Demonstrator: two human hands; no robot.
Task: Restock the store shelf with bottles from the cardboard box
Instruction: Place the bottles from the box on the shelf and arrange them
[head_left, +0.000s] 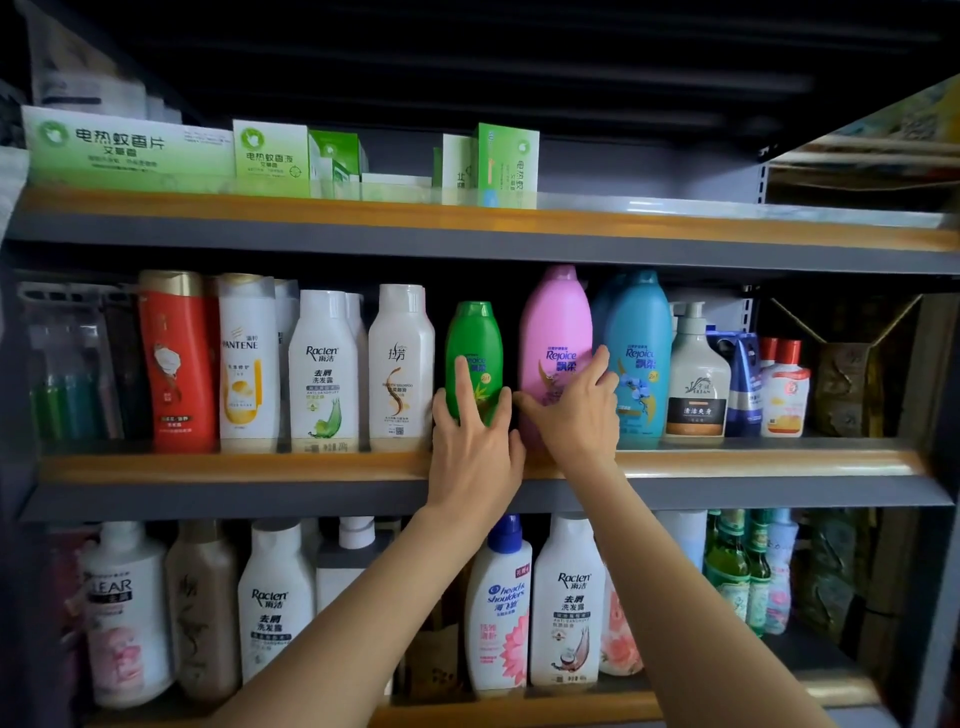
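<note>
With the left hand (475, 447) gripping the green Rejoice bottle (474, 358) on the middle shelf (234, 465) and the right hand (576, 410) clasping the pink Rejoice bottle (556, 332) to its right, settle both upright, labels forward.

pink bottle (555, 332) base hidden behind right hand (576, 415)
</note>
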